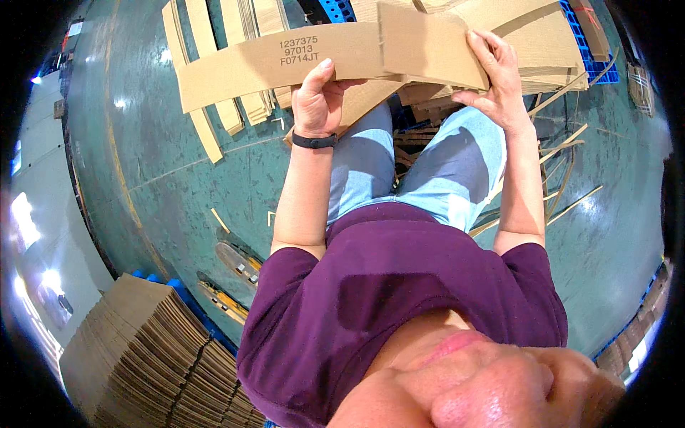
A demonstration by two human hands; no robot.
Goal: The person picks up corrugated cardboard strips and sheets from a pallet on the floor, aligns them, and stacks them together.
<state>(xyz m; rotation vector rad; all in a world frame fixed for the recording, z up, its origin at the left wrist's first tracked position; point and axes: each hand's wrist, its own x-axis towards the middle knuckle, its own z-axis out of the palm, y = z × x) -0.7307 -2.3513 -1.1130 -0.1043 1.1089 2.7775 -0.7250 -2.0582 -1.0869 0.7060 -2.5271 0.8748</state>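
Note:
A long brown cardboard strip with dark printing stretches across in front of me. My left hand is closed on its lower edge, thumb on the near face and fingers behind. At the strip's right end a wider cardboard panel overlaps it; whether the two are joined by a fold I cannot tell. My right hand grips that panel's right edge between thumb and fingers. Both hands are raised above my knees, and a black band circles my left wrist.
Cardboard strips lie in rows on the green floor at the far left. Flat sheets are stacked on a blue pallet at the far right. Thin offcuts litter my right side. A tall cardboard stack stands near left.

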